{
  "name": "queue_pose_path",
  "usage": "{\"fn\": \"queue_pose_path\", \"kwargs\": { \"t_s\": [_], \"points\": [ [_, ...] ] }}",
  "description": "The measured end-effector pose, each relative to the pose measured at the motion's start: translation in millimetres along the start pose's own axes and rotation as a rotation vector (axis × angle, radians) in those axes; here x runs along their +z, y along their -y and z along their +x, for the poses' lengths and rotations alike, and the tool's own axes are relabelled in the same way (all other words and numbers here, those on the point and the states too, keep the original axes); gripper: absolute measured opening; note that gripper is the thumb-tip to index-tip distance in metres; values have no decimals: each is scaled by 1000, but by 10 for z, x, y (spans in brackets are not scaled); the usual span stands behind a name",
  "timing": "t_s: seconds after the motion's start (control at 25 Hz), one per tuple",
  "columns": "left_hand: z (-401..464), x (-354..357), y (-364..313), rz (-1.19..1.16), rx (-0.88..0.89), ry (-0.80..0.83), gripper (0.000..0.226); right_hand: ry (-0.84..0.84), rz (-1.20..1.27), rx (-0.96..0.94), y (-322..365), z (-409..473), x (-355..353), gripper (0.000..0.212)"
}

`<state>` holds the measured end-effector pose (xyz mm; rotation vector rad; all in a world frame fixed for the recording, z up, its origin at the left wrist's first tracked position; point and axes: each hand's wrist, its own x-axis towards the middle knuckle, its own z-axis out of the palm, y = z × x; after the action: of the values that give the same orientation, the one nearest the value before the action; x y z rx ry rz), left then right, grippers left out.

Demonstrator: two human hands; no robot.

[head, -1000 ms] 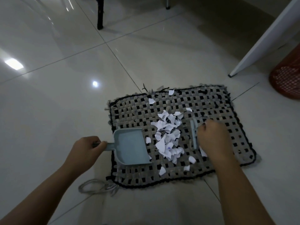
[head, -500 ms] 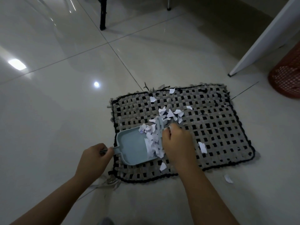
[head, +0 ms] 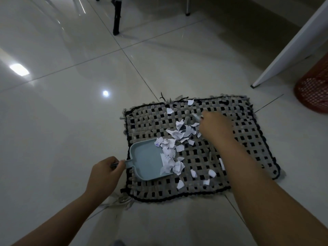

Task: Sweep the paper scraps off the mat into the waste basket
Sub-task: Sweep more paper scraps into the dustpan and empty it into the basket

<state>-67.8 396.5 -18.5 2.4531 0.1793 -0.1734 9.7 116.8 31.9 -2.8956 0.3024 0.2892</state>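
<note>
A grey and black woven mat (head: pixel 248 139) lies on the tiled floor. White paper scraps (head: pixel 181 132) are strewn across its middle, and some lie at the mouth of a pale blue dustpan (head: pixel 147 160) on the mat's left part. My left hand (head: pixel 104 173) grips the dustpan's handle. My right hand (head: pixel 214 126) holds a small brush (head: pixel 196 117) over the mat behind the scraps; only the brush's tip shows. A red mesh waste basket (head: pixel 314 91) stands at the right edge.
A white slanted table leg (head: pixel 291 45) meets the floor just beyond the mat's far right corner, beside the basket. A black leg (head: pixel 117 18) and a metal leg (head: pixel 187 8) stand farther back. A loose cord (head: pixel 119 200) lies by the mat's near left corner.
My right hand with the brush has drawn back from the dustpan's mouth to the far middle of the mat. Some scraps now lie in the pan, and the dustpan has barely moved.
</note>
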Motion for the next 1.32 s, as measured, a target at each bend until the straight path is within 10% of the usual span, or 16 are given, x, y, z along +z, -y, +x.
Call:
{"fn": "queue_pose_path", "kwargs": {
  "t_s": [1.0,1.32],
  "points": [
    [96,3,30,0,-1,14,32,158,141,-336,768,-632,193,15],
    [254,-134,120,47,38,84,30,-190,350,329,-257,-950,-146,42]
  ]
}}
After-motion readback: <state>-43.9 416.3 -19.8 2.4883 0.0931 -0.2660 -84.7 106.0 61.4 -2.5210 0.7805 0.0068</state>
